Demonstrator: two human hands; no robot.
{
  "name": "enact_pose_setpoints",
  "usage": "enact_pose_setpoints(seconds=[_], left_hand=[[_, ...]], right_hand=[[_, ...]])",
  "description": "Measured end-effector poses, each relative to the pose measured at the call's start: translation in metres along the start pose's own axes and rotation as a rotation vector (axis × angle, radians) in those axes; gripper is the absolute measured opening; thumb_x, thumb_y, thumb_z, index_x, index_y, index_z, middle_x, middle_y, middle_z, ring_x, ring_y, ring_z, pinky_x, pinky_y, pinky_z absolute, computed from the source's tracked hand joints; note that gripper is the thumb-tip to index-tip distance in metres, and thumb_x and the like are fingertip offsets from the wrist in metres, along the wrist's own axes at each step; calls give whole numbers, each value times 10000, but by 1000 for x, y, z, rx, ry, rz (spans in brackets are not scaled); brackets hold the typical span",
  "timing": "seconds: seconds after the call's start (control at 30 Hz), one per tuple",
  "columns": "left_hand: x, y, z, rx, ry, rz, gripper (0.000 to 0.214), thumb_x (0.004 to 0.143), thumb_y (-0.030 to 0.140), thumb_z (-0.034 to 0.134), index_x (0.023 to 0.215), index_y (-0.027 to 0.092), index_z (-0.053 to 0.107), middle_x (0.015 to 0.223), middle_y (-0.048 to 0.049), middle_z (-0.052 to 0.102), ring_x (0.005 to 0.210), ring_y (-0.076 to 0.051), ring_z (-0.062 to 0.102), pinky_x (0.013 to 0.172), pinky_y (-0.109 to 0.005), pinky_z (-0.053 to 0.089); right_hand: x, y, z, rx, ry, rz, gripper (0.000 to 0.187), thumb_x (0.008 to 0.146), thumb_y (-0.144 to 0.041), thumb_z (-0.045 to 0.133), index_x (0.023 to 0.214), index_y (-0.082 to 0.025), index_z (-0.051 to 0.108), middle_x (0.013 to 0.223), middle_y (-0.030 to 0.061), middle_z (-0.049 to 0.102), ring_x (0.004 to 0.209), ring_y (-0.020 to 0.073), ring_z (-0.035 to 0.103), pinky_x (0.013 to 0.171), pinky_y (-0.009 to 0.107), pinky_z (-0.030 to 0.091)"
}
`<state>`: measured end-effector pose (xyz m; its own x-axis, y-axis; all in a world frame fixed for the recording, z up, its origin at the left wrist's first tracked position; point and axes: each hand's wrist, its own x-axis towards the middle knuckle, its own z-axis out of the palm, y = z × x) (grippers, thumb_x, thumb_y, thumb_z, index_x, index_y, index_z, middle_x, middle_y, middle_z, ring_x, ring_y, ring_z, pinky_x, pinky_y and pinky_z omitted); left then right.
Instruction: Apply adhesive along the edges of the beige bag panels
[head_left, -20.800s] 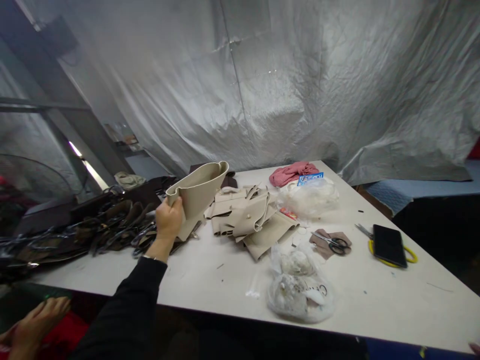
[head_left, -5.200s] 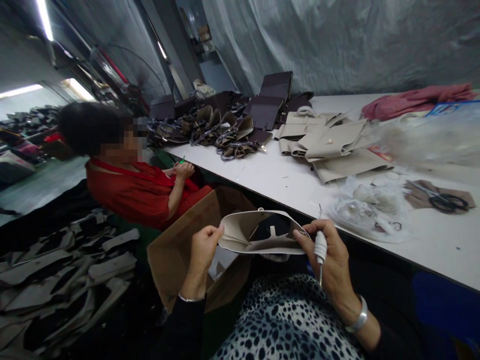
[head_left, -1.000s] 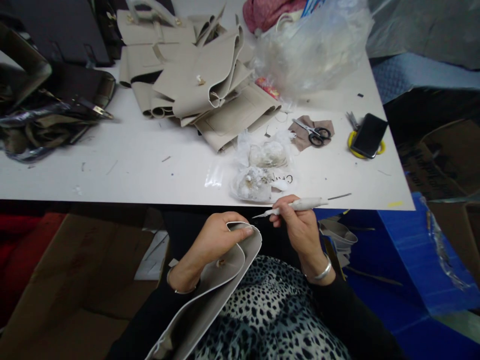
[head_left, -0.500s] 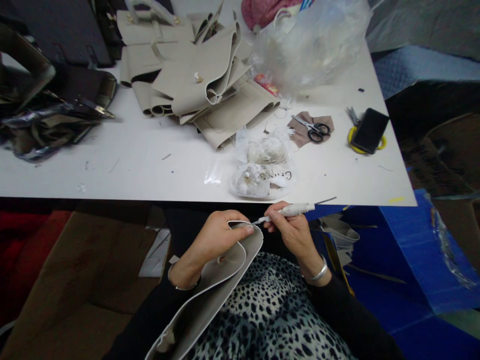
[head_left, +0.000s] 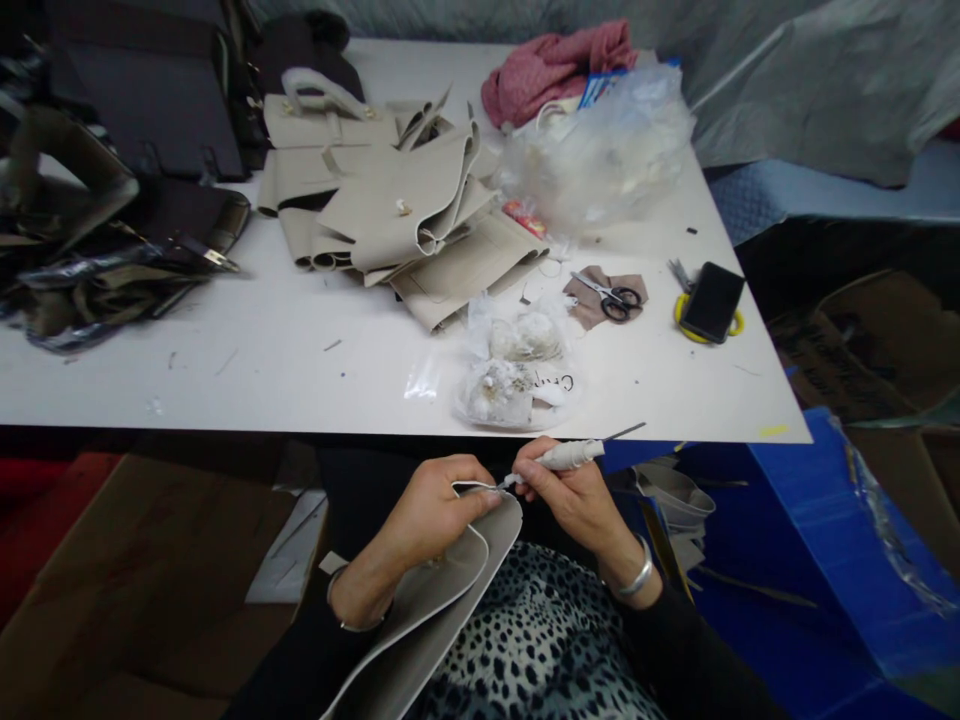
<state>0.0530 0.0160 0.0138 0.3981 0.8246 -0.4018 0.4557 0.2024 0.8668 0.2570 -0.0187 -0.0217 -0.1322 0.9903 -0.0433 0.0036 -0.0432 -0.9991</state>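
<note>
A beige leather bag piece [head_left: 435, 600] lies folded over my lap. My left hand [head_left: 431, 510] is closed, pinching its upper folded edge. My right hand [head_left: 566, 490] is closed round a white-handled pointed tool [head_left: 559, 460]. The tool's tip touches the folded edge right beside my left fingertips. A cord or wire runs from the tool's back end toward the table edge.
The white table [head_left: 262, 350] carries a pile of beige bag pieces [head_left: 397, 210], dark brown bags [head_left: 112, 220], bags of small hardware [head_left: 510, 375], scissors [head_left: 611, 295], a black phone [head_left: 711, 300] and a pink cloth [head_left: 555, 65]. A cardboard box [head_left: 142, 590] stands at the left, a blue crate [head_left: 847, 560] at the right.
Over the last second my right hand brought the tool's tip down and left onto the folded edge held by my left hand. The view tilted a little.
</note>
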Motion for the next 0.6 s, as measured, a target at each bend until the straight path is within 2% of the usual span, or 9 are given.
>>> enact_pose_setpoints(seconds=[0.1,0.17,0.23,0.3,0.4,0.47,0.6], left_hand=[[0,-3,0,-24,5,28,128,772,283,726,684,191,743,781,-47,750,760,-204,667,739,-304,490],[1,-6,-2,-36,8,33,130,769,285,728,681,192,745,776,-46,745,762,-204,665,745,-306,489],[2,-9,-7,-45,20,18,139,769,300,730,684,191,750,770,-47,741,763,-207,663,749,-308,487],[2,-12,-13,-64,33,-9,153,771,322,733,694,190,746,752,-41,733,739,-202,649,726,-304,481],[2,-16,-22,-94,73,-48,173,785,351,726,718,191,725,704,-19,703,676,-182,606,662,-286,456],[2,-19,-26,-93,117,-59,180,793,363,721,734,192,715,688,-9,686,655,-174,586,636,-277,444],[2,-25,-31,-85,168,-60,204,806,390,720,779,188,723,692,-9,676,644,-171,575,607,-268,436]], right_hand=[[5,-7,2,-76,-38,-36,266,1046,-437,649,928,-208,713,732,-3,680,648,146,652,605,256,537],[9,-10,3,-54,-6,-34,295,1040,-468,650,921,-206,716,731,1,681,636,151,656,585,259,541],[13,-9,2,2,125,-35,327,1038,-497,642,909,-205,709,722,4,680,612,152,656,560,258,543],[17,-6,0,9,322,-67,331,1039,-505,638,911,-206,699,722,5,682,602,154,653,557,264,543],[24,0,-4,-115,520,-152,268,1044,-465,648,972,-213,706,775,8,696,641,160,653,623,294,550],[27,4,-6,-206,551,-189,239,1052,-443,641,1007,-218,711,824,14,702,684,170,664,670,319,557],[32,9,-5,-265,498,-222,254,1053,-452,629,993,-217,707,884,32,706,744,192,685,707,344,574]])
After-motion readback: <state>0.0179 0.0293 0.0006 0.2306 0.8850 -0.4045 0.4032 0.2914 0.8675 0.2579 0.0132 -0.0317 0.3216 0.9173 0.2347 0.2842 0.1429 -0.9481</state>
